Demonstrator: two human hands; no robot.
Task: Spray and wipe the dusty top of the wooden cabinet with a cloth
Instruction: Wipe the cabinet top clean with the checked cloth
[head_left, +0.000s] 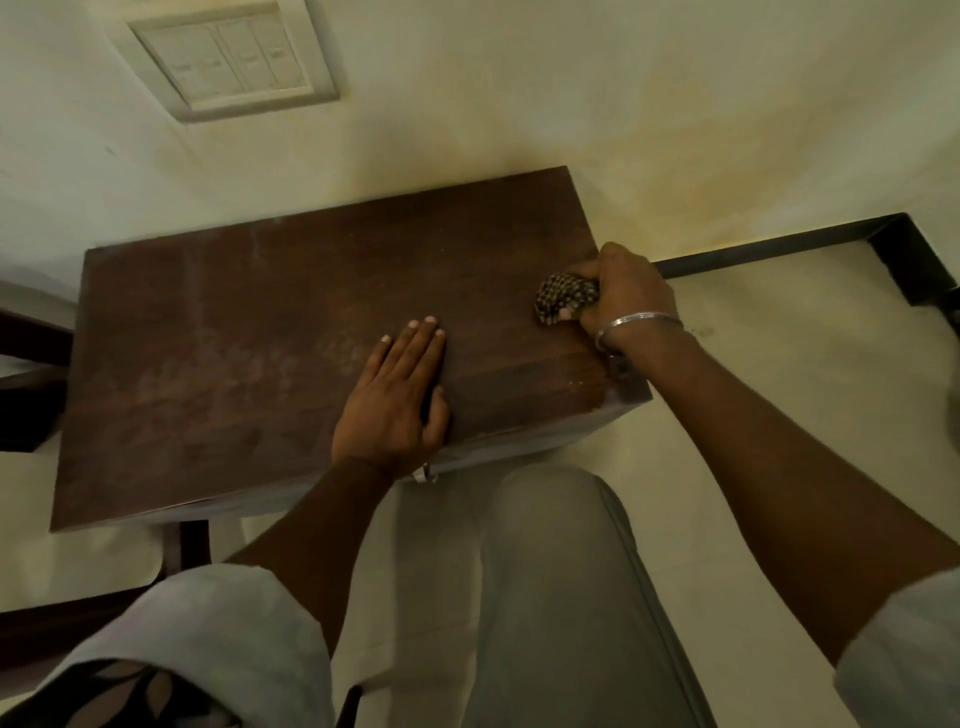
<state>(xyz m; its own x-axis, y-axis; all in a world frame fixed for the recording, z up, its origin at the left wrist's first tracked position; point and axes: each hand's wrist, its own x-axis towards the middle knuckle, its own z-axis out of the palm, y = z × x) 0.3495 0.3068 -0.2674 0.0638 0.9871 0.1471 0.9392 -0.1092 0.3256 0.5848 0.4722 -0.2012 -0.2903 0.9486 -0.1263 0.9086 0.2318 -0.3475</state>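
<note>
**ITEM:** cabinet top (234, 338), wood, qty 1. Long axis runs 9–3 o'clock (12 = wall side), a bit skewed in view. Pale dust film over centre & 9 o'clock half. The 3 o'clock end looks darker, prob. wiped.

**Cloth** (563, 301): checked, bunched, qty 1. Lies on the top at the 3 o'clock end, just inside the edge.

**R hand** (623, 296): qty 1. Fingers curled tight round the cloth, pressing it to the wood.

**L hand** (400, 395): qty 1. Flat on the top near the 6 o'clock edge, fingers straight & together, tips to 12. Holds nothing.

**Key relation:** remaining dust lies at 9 o'clock from R fingers, along the long axis. R hand has the cloth, so the stroke is its job. L hand sits approx. 8 o'clock of the cloth, in that path, so prob. must lift.

**Spray bottle:** 0 in view.

**Misc:** bangle (639, 322) on R wrist, qty 1. Switch plate (234, 57) on wall at 11 o'clock, qty 1.
</note>
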